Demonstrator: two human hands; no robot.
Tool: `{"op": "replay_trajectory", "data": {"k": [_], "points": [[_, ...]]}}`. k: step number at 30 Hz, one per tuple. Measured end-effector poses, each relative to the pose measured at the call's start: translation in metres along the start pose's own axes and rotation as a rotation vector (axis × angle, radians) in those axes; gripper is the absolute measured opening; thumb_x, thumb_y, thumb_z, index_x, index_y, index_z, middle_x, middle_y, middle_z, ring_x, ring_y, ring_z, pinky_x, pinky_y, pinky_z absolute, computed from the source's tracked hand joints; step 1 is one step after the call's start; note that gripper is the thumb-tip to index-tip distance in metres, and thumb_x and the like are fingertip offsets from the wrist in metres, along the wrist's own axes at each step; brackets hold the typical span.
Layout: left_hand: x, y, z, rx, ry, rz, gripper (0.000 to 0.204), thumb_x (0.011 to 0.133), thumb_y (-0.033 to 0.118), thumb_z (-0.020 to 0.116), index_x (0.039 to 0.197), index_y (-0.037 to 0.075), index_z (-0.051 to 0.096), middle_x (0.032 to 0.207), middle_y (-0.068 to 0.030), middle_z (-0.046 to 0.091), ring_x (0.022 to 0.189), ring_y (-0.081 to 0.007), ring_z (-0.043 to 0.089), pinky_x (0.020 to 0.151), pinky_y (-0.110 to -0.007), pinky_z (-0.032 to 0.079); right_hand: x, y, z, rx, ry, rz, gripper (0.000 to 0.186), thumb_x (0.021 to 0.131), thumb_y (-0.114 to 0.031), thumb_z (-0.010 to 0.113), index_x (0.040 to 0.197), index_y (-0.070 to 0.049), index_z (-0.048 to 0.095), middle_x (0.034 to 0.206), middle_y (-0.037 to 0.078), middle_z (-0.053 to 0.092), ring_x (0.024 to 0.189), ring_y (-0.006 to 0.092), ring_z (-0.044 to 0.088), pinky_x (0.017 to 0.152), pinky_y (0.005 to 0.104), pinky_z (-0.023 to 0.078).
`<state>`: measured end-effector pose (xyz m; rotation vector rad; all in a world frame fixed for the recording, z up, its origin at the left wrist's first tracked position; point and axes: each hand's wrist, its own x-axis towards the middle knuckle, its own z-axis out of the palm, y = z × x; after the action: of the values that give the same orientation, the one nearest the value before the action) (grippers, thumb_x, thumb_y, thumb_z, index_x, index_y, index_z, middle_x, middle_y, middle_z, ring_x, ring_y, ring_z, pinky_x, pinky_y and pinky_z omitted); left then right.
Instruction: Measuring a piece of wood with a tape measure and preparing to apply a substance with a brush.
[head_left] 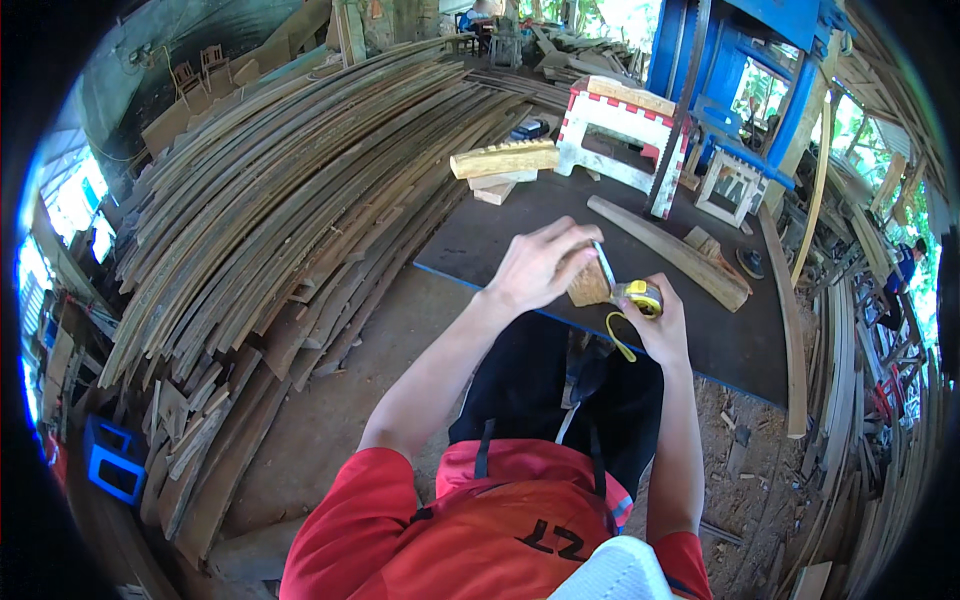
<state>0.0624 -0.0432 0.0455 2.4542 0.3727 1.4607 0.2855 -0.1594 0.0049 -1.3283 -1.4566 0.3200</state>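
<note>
Over the near edge of a dark worktable (470, 230), my left hand (545, 262) grips a small wooden block (588, 284) with its fingers bent over the top. My right hand (664, 325) is closed around a yellow tape measure (641, 297), with a yellow strap (620, 338) hanging below it. A short length of the tape's pale blade (605, 265) runs from the case up along the block's side toward my left fingertips. How the fingers meet the blade's end is too small to tell.
Long boards (290, 190) lie stacked on the left. Beyond my hands stand a white-and-red stool (625, 135), a blue machine (715, 90) with an upright blade, and a tapered timber (670, 250). A blue plastic stool (115, 460) sits lower left. Another person (905, 275) is at far right.
</note>
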Motion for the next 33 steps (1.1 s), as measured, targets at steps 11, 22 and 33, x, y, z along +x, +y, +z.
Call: {"op": "replay_trajectory", "data": {"k": [11,22,33], "points": [[-0.052,-0.035,-0.033,-0.061,-0.005,-0.108,0.026,0.107,0.01,0.054,0.133,0.004,0.056,0.118,-0.0181,0.067,0.1,-0.0336,0.069,0.091,-0.04,0.055,0.015,-0.017,0.006,-0.051,-0.079,-0.055,0.031,0.086,-0.011,0.082,0.106,-0.004,0.058,0.09,0.009,0.071,0.087,0.0148,0.07,0.079,0.0315,0.056],[-0.071,-0.037,-0.011,-0.165,0.173,-0.244,0.026,0.11,0.015,0.051,0.133,0.005,0.056,0.108,-0.0147,0.066,0.096,-0.0261,0.066,0.091,-0.037,0.052,0.018,0.005,-0.004,0.0,0.023,-0.032,0.049,0.083,-0.008,0.084,0.123,-0.006,0.057,0.104,0.008,0.07,0.097,0.0158,0.069,0.088,0.0308,0.055],[-0.041,-0.027,0.022,-0.258,0.019,-0.367,0.027,0.105,0.014,0.061,0.132,0.007,0.062,0.116,-0.0165,0.073,0.104,-0.0286,0.075,0.087,-0.037,0.06,0.008,0.019,-0.02,-0.068,0.315,0.036,0.063,0.084,-0.008,0.081,0.138,-0.005,0.048,0.119,0.014,0.063,0.107,0.0225,0.065,0.094,0.0367,0.052]]}}
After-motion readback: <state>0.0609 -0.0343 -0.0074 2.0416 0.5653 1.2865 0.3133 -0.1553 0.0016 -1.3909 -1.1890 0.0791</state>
